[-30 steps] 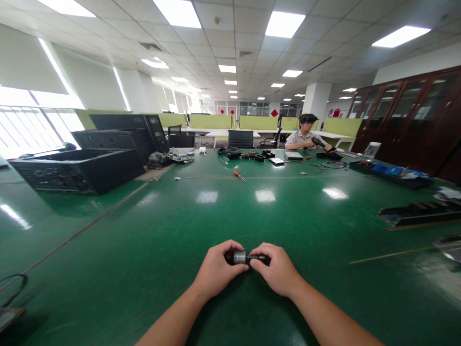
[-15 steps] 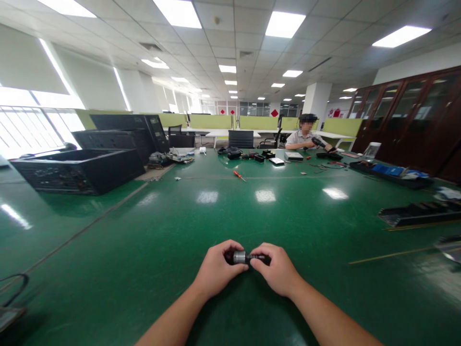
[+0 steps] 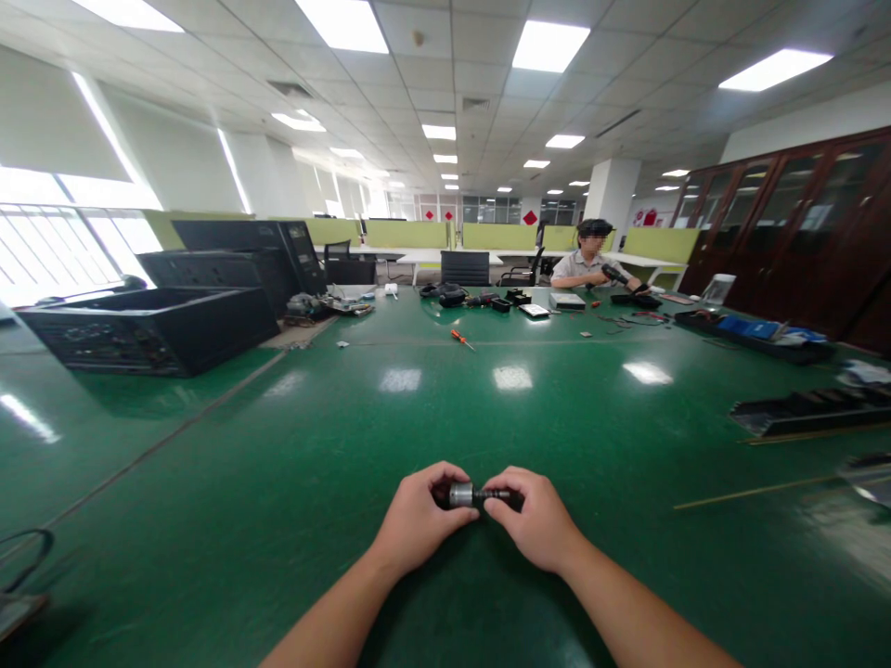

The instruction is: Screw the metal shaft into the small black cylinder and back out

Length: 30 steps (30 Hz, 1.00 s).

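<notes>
Near the front of the green table [image 3: 445,417], my left hand [image 3: 419,520] is closed around a short silver metal cylinder [image 3: 460,494] with a dark end partly hidden by my fingers. A thin, dark, ridged shaft [image 3: 480,496] sticks out of the cylinder's right side. Thumb and fingers of my right hand [image 3: 533,515] pinch this shaft, whose far end is covered by the hand. The cylinder lies sideways, level between both hands, just above the tabletop.
An orange screwdriver [image 3: 460,340] lies mid-table. Black computer cases [image 3: 160,325] stand at the left. Black trays [image 3: 814,413] and a thin yellowish rod [image 3: 752,494] lie at the right. Across the table, a person [image 3: 591,264] holds a dark tool [image 3: 616,274].
The cylinder has shifted very slightly left, and a little more of the shaft shows between my hands. Both grips look the same.
</notes>
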{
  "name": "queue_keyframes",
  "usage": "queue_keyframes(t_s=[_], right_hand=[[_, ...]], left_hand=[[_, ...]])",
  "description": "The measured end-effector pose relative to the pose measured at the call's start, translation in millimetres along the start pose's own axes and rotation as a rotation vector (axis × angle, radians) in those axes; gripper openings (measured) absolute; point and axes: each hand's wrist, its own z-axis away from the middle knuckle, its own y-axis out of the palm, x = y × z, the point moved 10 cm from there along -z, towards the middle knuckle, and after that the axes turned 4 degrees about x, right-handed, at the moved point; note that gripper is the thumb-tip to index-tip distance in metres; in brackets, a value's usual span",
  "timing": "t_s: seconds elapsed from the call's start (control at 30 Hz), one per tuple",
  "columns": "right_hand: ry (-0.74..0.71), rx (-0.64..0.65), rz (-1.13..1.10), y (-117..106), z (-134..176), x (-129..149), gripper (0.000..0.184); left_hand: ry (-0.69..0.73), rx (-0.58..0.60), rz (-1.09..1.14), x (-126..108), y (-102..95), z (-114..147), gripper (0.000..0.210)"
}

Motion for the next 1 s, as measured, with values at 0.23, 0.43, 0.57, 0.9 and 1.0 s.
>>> queue_keyframes(t_s=[0.23, 0.43, 0.57, 0.9, 1.0], right_hand=[[0.017, -0.011, -0.024, -0.3, -0.7, -3.4, 0.011], [0.047, -0.005, -0.041, 1.1, -1.4, -7.8, 0.012], [0.052, -0.008, -0.046, 1.5, -1.3, -8.9, 0.013], [0.053, -0.014, -0.045, 0.4, -1.4, -8.8, 0.015], [0.047, -0.027, -0.041, -0.7, -0.5, -8.7, 0.013]], left_hand=[[0.004, -0.001, 0.01, 3.4, -0.8, -0.4, 0.029], [0.007, -0.001, -0.009, 1.8, -1.3, -0.9, 0.026], [-0.004, -0.005, -0.007, 0.8, -2.0, -1.2, 0.026], [-0.005, -0.002, 0.043, 3.3, -1.0, -1.0, 0.026], [-0.01, -0.004, 0.043, 3.0, -1.3, -1.4, 0.027]])
